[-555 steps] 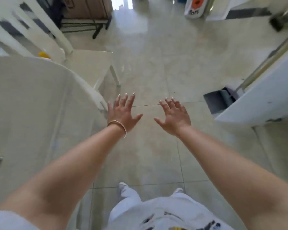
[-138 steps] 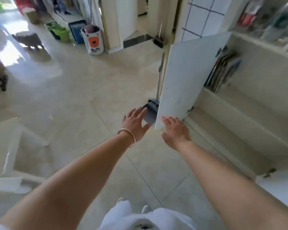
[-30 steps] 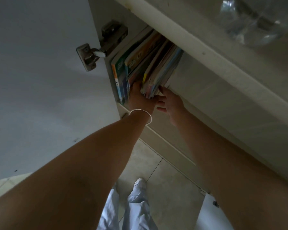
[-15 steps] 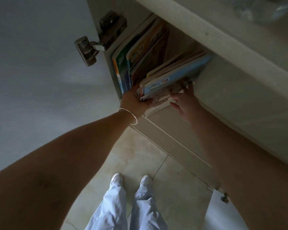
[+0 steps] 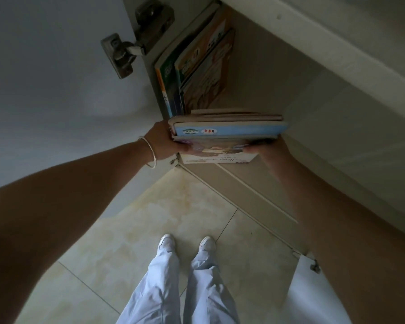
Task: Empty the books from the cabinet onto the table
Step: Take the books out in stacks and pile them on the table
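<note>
Person seen from above: both forearms bare, no sleeves in view. Left hand point(image 5: 165, 142) — thin metal bangle point(image 5: 149, 152) at the wrist. Pale, loose trousers point(image 5: 182, 288), apparently light blue — white shoes point(image 5: 187, 244) below.

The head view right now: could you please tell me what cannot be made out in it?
- Table: outside the head view.
- Left hand and right hand: fingers hidden under the stack of books.
- Standing books in the cabinet: count unclear; they overlap.
- Bottom cover title: too small, upside down.
</note>
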